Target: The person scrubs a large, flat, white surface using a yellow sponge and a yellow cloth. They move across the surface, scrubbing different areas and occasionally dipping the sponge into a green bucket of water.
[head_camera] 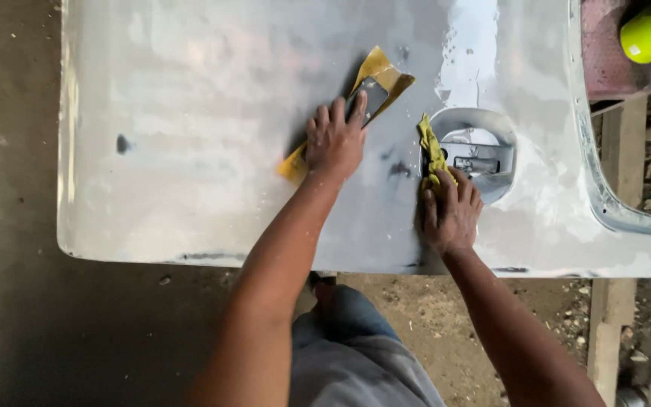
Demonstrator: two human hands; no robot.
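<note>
Right now my left hand (334,142) presses sandpaper (374,87) flat on the wet grey panel (190,113); my right hand (452,211) pins a yellow rag (432,154) beside the handle recess (484,151). Wet paper could skid, probably gouging primer.

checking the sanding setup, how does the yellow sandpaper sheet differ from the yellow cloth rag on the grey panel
The yellow sandpaper sheet lies flat and spread out with a dark block on it, pressed by the left hand; the yellow cloth rag is crumpled and bunched under the right hand. The sheet looks larger than the rag. Both are yellow and rest on the grey metal panel.
</note>
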